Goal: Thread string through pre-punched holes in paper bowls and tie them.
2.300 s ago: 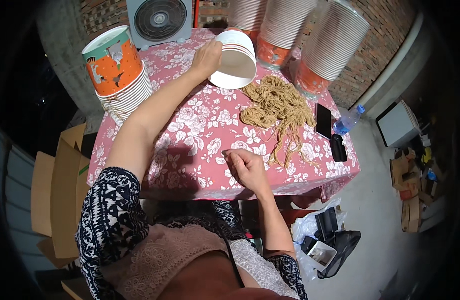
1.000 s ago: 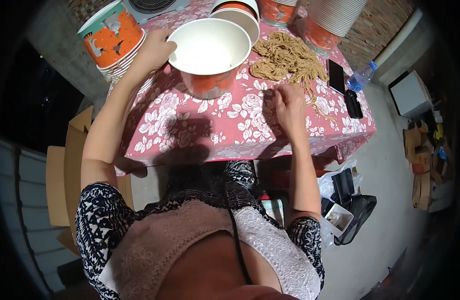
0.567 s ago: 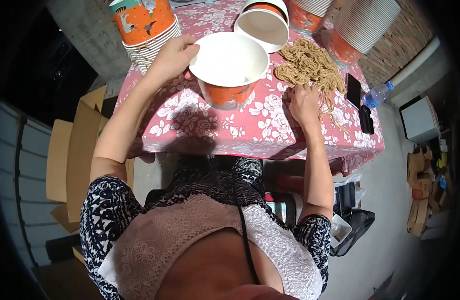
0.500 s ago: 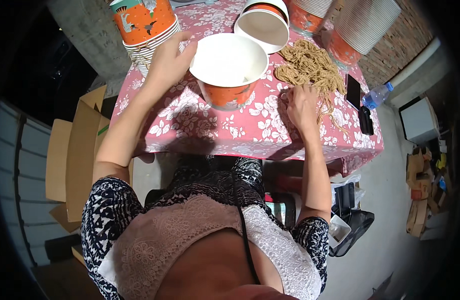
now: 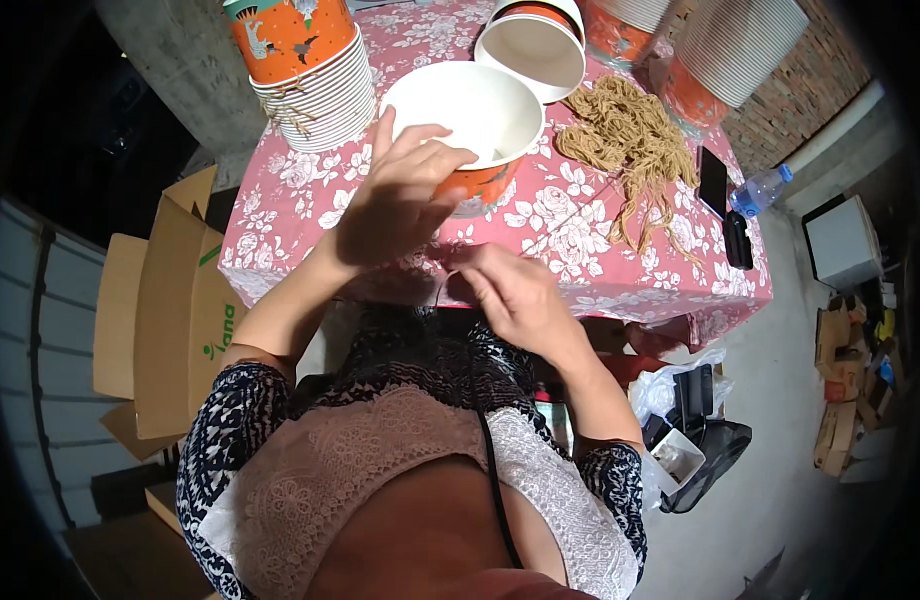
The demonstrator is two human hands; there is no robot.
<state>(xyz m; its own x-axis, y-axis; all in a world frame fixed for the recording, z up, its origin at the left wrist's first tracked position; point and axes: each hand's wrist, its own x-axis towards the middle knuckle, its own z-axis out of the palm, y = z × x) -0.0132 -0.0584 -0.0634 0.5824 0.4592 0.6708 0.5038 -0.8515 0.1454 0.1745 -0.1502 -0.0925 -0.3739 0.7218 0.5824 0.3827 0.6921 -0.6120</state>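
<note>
Currently the person's left hand [image 5: 405, 195] is raised in front of an orange-sided bowl [image 5: 495, 180], its fingers open and spread, overlapping the near rim in view; whether it touches the bowl cannot be told. The right hand [image 5: 515, 295] is near the table's front edge, thumb and forefinger pinched on a thin strand [image 5: 583, 212] that runs back toward a heap of tan yarn [image 5: 620, 125]. The bowl stands upright on the pink flowered tablecloth [image 5: 280, 215], its white inside facing up, left of the yarn. Just behind it, a few nested bowls [image 5: 530, 60] lie tipped, mouths toward the person. To the left rises a stack of bowls [image 5: 320, 100], with tan cords against its side, and at the far right are 2 tall stacks, the nearer 1 being a clear-wrapped stack [image 5: 735, 50]. Along the table's right side are a black phone [image 5: 713, 180], a blue-capped bottle [image 5: 760, 190] and a small black case [image 5: 738, 240]. An opened cardboard box [image 5: 170, 320] stands left of the table.
</note>
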